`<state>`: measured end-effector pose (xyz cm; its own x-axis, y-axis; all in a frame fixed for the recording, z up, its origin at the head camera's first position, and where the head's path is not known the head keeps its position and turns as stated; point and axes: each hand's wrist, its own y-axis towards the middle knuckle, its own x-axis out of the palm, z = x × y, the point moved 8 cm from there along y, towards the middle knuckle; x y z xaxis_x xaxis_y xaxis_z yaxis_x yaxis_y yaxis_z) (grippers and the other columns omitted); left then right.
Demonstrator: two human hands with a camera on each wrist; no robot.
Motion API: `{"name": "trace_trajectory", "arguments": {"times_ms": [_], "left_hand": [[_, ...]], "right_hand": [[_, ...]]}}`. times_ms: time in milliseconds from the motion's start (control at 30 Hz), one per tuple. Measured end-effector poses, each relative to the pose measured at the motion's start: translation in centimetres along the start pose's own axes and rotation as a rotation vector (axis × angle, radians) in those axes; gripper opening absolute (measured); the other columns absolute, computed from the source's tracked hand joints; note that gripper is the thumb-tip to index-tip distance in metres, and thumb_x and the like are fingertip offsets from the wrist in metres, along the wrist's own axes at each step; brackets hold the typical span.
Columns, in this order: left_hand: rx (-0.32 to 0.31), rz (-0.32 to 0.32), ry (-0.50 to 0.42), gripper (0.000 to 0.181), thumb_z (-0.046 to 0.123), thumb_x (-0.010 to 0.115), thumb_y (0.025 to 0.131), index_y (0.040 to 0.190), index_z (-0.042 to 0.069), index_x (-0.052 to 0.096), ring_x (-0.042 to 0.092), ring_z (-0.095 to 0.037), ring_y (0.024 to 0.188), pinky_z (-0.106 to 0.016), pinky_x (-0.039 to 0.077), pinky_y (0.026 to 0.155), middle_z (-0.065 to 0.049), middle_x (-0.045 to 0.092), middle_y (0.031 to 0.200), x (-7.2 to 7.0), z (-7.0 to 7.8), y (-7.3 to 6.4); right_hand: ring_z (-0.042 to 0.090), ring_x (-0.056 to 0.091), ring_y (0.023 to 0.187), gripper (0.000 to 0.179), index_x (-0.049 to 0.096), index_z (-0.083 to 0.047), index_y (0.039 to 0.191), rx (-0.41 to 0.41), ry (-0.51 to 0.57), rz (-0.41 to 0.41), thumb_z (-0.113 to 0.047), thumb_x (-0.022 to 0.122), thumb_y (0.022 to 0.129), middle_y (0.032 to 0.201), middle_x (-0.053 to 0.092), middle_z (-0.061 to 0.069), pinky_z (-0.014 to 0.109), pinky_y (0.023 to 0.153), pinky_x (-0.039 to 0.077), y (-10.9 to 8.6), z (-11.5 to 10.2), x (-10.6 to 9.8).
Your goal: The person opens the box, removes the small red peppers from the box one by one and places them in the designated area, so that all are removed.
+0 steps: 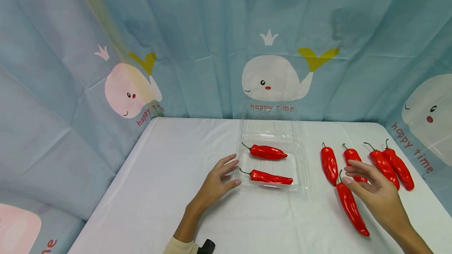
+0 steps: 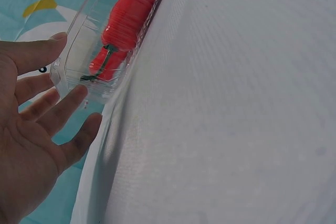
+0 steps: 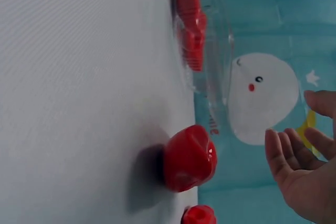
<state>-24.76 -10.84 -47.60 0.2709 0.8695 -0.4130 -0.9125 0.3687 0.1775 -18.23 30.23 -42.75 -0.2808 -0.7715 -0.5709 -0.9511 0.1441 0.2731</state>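
A clear plastic clamshell box (image 1: 300, 167) stands with its lid raised at the middle of the table. Two red chili peppers lie in it crosswise, the rear pepper (image 1: 267, 152) and the front pepper (image 1: 271, 177), stems to the left. My left hand (image 1: 215, 183) is at the box's left edge, its fingers spread and holding nothing; in the left wrist view the box wall (image 2: 65, 72) shows close by the fingertips. Over the loose peppers on the right, my right hand (image 1: 379, 195) hovers with fingers loosely bent and nothing in them. Nearest to it is a long pepper (image 1: 351, 209).
Behind the right hand more peppers lie in a row, among them a left one (image 1: 329, 165) and a far right one (image 1: 399, 168). A white cloth covers the table (image 1: 159, 175). Blue whale-print curtains (image 1: 205, 42) hang around its back and sides.
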Motion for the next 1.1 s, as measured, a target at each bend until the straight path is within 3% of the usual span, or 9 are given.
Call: {"name": "trace_trajectory", "arguments": {"times_ms": [100,467,733,1100], "left_hand": [[-0.001,0.005,0.003,0.063,0.016,0.078,0.096,0.154,0.005,0.055,0.057,-0.026,0.143,-0.048,0.054,0.109,-0.009,0.040,0.168,0.0,0.0,0.0],[0.003,0.001,0.014,0.063,0.014,0.078,0.097,0.154,0.004,0.055,0.058,-0.025,0.142,-0.048,0.055,0.109,-0.009,0.040,0.168,0.0,-0.1,0.0],[-0.007,0.000,0.010,0.063,0.013,0.078,0.096,0.154,0.004,0.055,0.057,-0.025,0.143,-0.048,0.054,0.110,-0.009,0.040,0.168,0.0,-0.2,-0.1],[-0.005,0.001,0.010,0.065,0.016,0.080,0.096,0.154,0.005,0.055,0.057,-0.023,0.143,-0.047,0.054,0.110,-0.008,0.040,0.168,0.0,-0.3,0.0]], "right_hand": [[-0.012,0.058,0.110,0.061,0.053,-0.009,0.152,-0.034,0.024,-0.004,-0.018,0.078,0.097,0.124,0.060,-0.027,0.000,0.082,0.047,0.2,-0.7,0.4],[-0.003,0.061,0.113,0.061,0.054,-0.006,0.152,-0.145,0.107,-0.039,-0.008,0.078,0.096,0.128,0.063,-0.015,0.007,0.081,0.055,1.3,-4.0,2.0],[0.004,0.062,0.118,0.059,0.052,-0.013,0.154,-0.154,0.165,-0.128,-0.012,0.074,0.100,0.134,0.064,-0.001,0.009,0.089,0.055,1.8,-5.7,4.4],[0.004,0.062,0.119,0.058,0.053,-0.012,0.152,-0.168,0.210,-0.203,-0.016,0.076,0.099,0.136,0.064,0.006,0.012,0.091,0.056,2.3,-7.4,7.3]]}}
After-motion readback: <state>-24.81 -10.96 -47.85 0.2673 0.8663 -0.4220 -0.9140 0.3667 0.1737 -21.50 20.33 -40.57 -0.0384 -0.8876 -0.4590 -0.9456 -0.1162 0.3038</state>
